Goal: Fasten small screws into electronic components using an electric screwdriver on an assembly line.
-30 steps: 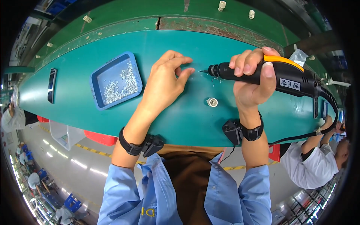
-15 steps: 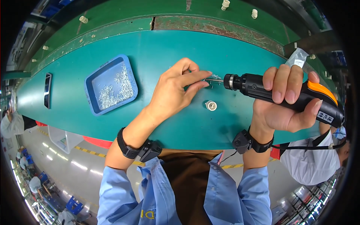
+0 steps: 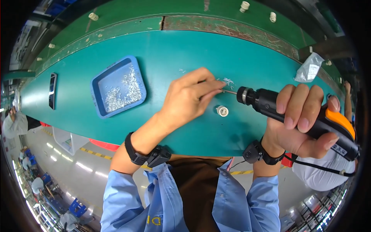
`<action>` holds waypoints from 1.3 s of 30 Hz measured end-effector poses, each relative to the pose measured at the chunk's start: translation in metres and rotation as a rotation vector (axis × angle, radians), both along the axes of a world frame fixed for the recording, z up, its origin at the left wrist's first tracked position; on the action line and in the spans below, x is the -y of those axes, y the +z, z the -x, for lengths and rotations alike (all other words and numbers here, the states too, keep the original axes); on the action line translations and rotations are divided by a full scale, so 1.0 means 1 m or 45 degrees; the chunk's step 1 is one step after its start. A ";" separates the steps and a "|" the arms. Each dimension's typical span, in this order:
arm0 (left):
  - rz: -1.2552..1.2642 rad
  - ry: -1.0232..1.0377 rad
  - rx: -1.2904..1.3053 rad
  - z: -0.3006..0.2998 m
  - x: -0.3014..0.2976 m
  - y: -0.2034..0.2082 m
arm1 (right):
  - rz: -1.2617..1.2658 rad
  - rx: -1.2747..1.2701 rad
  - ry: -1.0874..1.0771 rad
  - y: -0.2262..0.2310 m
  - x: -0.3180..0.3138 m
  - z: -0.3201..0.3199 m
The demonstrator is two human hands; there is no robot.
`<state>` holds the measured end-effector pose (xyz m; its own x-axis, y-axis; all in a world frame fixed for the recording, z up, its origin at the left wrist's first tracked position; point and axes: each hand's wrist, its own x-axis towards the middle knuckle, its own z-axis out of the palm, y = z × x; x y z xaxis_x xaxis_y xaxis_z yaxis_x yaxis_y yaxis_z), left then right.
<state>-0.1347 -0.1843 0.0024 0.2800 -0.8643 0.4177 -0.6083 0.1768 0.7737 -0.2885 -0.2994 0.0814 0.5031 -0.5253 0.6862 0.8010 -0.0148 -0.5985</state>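
Note:
My right hand (image 3: 301, 120) is wrapped around a black electric screwdriver (image 3: 266, 101) with an orange lever, held tilted over the bench with its nose to the left. Its thin metal bit reaches my left hand (image 3: 193, 92), whose thumb and fingers are pinched at the bit's tip. Whatever lies between those fingertips is too small to make out. Just below the bit, a small round white plastic part (image 3: 222, 111) stands on the green bench, touched by neither hand. Loose screws (image 3: 228, 81) lie in a little heap behind the bit.
To the left sits a blue tray (image 3: 142, 87) holding many small screws. A phone-like dark slab (image 3: 52, 91) lies farther left. At the back right is a clear plastic bag (image 3: 310, 67). White parts (image 3: 244, 6) stand on the green strip beyond the bench's raised edge (image 3: 228, 29). Other people are around.
My right hand and the screwdriver have moved down and slightly right, tilting more. The left hand's pinch has shifted slightly right and down with the bit. White parts beyond the edge have moved right.

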 end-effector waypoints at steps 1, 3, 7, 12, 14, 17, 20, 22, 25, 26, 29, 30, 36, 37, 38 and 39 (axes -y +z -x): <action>0.020 0.000 0.016 0.001 0.000 0.000 | 0.008 -0.019 -0.015 0.000 -0.002 0.001; 0.037 0.011 0.056 0.003 0.001 0.000 | 0.011 -0.025 -0.011 0.000 -0.005 0.001; 0.063 0.020 0.141 0.002 -0.001 0.002 | 0.051 -0.052 -0.033 -0.002 -0.008 0.000; 0.053 -0.033 0.172 0.004 0.001 0.006 | 0.140 -0.120 -0.024 0.002 -0.009 0.003; 0.052 -0.046 0.175 0.004 0.000 0.006 | 0.168 -0.166 -0.024 0.003 -0.012 0.002; 0.030 -0.077 0.118 0.002 -0.001 0.004 | 0.190 -0.158 -0.016 0.002 -0.014 0.000; 0.012 -0.085 0.066 -0.001 0.000 0.000 | 0.195 -0.159 -0.001 0.006 -0.010 0.008; 0.003 -0.096 0.033 -0.001 -0.002 -0.002 | 0.174 -0.134 0.035 0.009 -0.006 0.014; 0.012 -0.092 0.028 -0.001 -0.001 -0.001 | 0.200 -0.147 0.069 0.009 -0.002 0.012; 0.016 -0.101 0.020 0.000 0.000 -0.001 | 0.209 -0.144 0.092 0.009 -0.002 0.012; -0.010 -0.099 0.045 0.002 0.000 0.000 | 0.234 -0.166 0.105 0.008 -0.001 0.011; -0.011 -0.102 0.044 0.003 0.000 0.000 | 0.246 -0.172 0.117 0.008 -0.001 0.011; -0.030 -0.104 0.049 0.005 0.000 0.001 | 0.263 -0.182 0.098 0.007 -0.002 0.010; -0.032 -0.099 0.056 0.005 0.000 0.002 | 0.254 -0.182 0.097 0.006 -0.003 0.009; -0.028 -0.099 0.055 0.005 0.000 0.002 | 0.245 -0.181 0.097 0.005 -0.004 0.009; -0.035 -0.104 0.064 0.005 -0.001 0.003 | 0.248 -0.182 0.097 0.005 -0.006 0.008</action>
<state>-0.1398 -0.1836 0.0050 0.1871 -0.8949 0.4052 -0.6309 0.2067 0.7478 -0.2963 -0.2935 0.0860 0.6354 -0.3467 0.6900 0.7117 -0.0840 -0.6975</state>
